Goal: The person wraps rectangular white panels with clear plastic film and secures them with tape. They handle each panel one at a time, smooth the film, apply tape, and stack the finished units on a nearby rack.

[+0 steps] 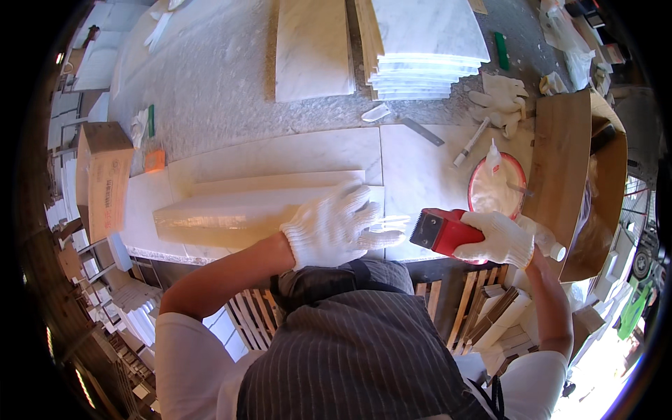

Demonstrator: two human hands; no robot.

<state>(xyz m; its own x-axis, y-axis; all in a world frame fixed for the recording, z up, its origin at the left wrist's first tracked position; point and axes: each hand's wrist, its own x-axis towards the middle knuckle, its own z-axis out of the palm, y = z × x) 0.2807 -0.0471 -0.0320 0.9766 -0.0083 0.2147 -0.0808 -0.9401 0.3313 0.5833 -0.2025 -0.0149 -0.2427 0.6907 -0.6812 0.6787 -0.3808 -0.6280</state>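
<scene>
My right hand (498, 238), in a white knit glove, grips a red tape dispenser (448, 232) with a black toothed edge pointing left. My left hand (336, 227), gloved the same way, has its fingers spread over the right end of a long, white wrapped package (224, 215) with shiny clear film on its front. Whether the palm presses on it, I cannot tell. Thin white strips (392, 222) show between my hands. Just beyond my right hand stands a red-rimmed round tub (483, 190) of cream-coloured material, with a nozzle bottle (494, 159) at its far edge.
Marble slabs (428, 35) are stacked at the back, beside a single slab (313, 52). Open cardboard box (556, 161) stands right, another carton (106, 178) left. A white tube (471, 142), metal strip (423, 131) and loose gloves (500, 105) lie beyond the tub.
</scene>
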